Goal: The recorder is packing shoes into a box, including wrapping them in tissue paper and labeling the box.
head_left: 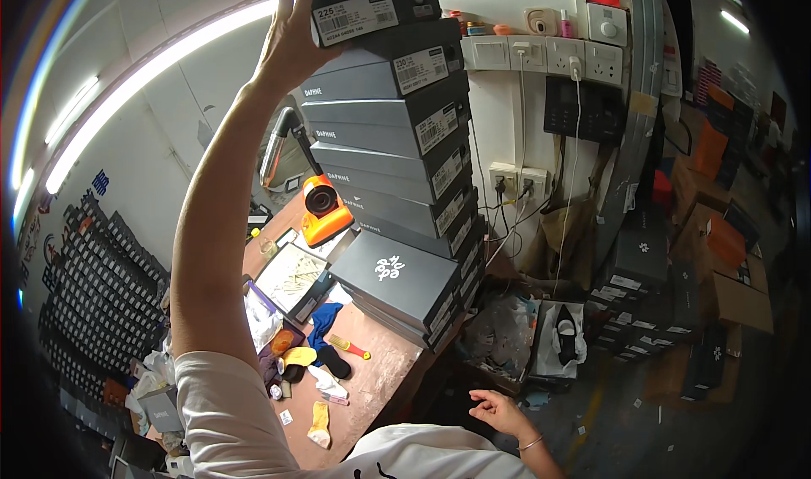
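My left arm reaches up high, and my left hand point(287, 46) grips the near left end of a dark grey shoe box point(376, 10). That box sits at the top of a tall stack of grey shoe boxes point(363, 107), turned slightly from those below. Lower down, a second, shorter pile has a box lid point(397, 276) with a white printed mark facing up. My right hand point(498, 413) hangs low in front of me at the right, holding nothing, its fingers loosely apart. A thin bracelet circles that wrist.
On the pinkish table point(384, 361) lie an orange device point(325, 217), an open box of small items point(291, 280), cloths point(325, 327) and a red-yellow brush-like tool point(351, 348). A black shoe in an open box point(562, 344) is on the floor. More boxes point(634, 268) stand right.
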The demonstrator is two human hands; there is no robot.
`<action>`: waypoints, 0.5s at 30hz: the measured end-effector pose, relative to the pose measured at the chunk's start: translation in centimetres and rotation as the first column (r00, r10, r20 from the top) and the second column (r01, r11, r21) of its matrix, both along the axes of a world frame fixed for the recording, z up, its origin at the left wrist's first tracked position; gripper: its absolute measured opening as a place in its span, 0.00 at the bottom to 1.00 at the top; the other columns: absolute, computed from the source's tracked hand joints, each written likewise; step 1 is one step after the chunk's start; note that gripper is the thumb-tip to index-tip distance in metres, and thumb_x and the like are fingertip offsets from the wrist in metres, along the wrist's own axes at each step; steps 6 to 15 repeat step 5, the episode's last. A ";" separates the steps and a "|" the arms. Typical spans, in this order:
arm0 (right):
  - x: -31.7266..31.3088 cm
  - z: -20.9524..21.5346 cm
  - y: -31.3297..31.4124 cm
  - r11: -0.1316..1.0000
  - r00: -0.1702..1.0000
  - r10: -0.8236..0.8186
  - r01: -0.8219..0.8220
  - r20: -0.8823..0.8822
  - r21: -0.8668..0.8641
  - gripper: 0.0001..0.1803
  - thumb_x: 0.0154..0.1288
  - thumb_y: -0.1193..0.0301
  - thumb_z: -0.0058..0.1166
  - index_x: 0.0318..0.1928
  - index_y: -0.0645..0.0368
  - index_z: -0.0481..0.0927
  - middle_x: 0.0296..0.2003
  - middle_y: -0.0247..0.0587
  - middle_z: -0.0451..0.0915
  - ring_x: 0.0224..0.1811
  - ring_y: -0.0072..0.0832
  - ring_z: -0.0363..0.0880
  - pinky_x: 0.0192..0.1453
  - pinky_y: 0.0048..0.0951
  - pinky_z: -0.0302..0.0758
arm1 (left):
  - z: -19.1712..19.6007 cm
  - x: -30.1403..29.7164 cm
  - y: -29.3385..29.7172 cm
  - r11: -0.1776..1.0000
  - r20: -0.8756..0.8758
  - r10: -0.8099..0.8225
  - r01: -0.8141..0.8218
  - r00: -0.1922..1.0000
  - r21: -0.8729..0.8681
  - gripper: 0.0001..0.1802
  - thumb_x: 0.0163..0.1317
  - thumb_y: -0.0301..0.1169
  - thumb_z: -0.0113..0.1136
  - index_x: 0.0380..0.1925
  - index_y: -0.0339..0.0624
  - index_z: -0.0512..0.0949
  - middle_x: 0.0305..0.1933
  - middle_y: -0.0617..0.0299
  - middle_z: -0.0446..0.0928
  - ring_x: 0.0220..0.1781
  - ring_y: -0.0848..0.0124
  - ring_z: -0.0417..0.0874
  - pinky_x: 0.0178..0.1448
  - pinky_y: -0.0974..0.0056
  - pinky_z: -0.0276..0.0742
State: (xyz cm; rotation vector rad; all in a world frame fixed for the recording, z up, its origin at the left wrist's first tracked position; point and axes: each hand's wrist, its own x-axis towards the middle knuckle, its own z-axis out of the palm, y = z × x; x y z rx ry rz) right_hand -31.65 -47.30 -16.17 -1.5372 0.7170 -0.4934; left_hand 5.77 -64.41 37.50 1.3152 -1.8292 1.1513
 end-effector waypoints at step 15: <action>0.4 0.3 -1.4 0.998 0.999 -0.049 0.049 -0.005 -0.042 0.25 0.63 0.71 0.63 0.59 0.62 0.74 0.53 0.44 0.77 0.43 0.22 0.81 0.47 0.23 0.78 | 1.3 -1.3 -0.4 0.999 0.029 -0.038 0.037 0.999 0.038 0.68 0.35 0.29 0.78 0.74 0.49 0.42 0.67 0.39 0.55 0.66 0.40 0.64 0.68 0.49 0.66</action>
